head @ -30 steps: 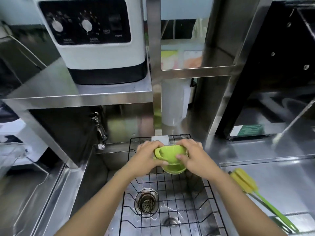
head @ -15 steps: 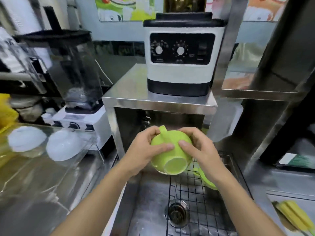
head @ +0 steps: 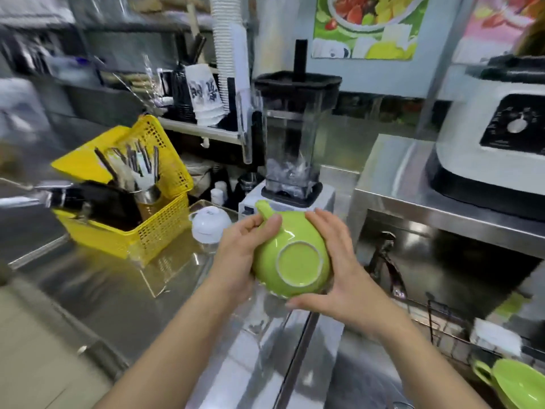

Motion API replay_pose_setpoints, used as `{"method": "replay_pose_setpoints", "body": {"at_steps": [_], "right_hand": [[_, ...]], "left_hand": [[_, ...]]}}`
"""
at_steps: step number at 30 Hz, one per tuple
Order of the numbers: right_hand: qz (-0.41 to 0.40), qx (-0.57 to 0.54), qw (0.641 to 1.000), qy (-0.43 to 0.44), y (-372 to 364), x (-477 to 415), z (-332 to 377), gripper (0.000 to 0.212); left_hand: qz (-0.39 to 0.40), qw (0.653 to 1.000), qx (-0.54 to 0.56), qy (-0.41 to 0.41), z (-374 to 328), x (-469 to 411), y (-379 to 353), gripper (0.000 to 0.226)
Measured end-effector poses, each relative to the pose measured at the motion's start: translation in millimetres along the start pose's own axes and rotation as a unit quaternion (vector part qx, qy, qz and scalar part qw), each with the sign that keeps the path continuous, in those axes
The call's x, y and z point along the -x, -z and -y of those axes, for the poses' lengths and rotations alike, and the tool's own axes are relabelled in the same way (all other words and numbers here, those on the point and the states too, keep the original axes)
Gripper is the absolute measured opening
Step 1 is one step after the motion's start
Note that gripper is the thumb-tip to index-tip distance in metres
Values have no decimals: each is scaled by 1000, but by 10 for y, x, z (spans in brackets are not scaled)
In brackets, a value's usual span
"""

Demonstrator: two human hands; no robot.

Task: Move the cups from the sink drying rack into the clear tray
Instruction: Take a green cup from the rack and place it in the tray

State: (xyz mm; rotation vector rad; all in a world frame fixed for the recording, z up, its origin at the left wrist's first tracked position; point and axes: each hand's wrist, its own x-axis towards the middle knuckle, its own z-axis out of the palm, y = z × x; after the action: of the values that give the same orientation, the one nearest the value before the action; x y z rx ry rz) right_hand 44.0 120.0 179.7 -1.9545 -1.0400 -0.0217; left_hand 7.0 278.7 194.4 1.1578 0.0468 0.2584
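- Green cup (head: 290, 255): base toward camera, handle up-left, held above steel counter (head: 124, 293), in front of blender (head: 292, 137).
- Left hand (head: 239, 261) clasps handle side; right hand (head: 342, 276) cups the opposite side.
- Second green cup (head: 513, 382) in wire rack (head: 448, 329), lower right.
- White cup (head: 210, 224) upturned in clear tray (head: 165, 267), beside yellow basket (head: 132, 184).

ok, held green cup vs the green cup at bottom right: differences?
The held green cup is gripped by the left hand and right hand, its base facing the camera; the second green cup sits untouched by the wire rack, opening up. The held one shows fully; the second is cropped. Same green, both handled.
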Motion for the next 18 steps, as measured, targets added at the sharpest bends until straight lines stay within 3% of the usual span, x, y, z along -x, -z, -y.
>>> {"method": "replay_pose_setpoints", "body": {"at_steps": [3,5,9,15,18], "right_hand": [[63,31,997,13,-261,-287,17,110],[88,39,995,11,-455,-460,32,113],[74,14,997,9,-837,-710,54,107],[77,41,995,-42,-1120,-932,61,103],[87,38,993,-67,-1170,-1017,82,96]], "left_hand": [[-58,998,16,10,-121,-44,330,22],[-99,995,11,18,-199,-73,527,18],[-191,979,-65,13,-247,-194,910,15],[-193,963,-188,16,-197,-290,1162,30],[-193,945,-262,21,-131,-326,1283,59]]}}
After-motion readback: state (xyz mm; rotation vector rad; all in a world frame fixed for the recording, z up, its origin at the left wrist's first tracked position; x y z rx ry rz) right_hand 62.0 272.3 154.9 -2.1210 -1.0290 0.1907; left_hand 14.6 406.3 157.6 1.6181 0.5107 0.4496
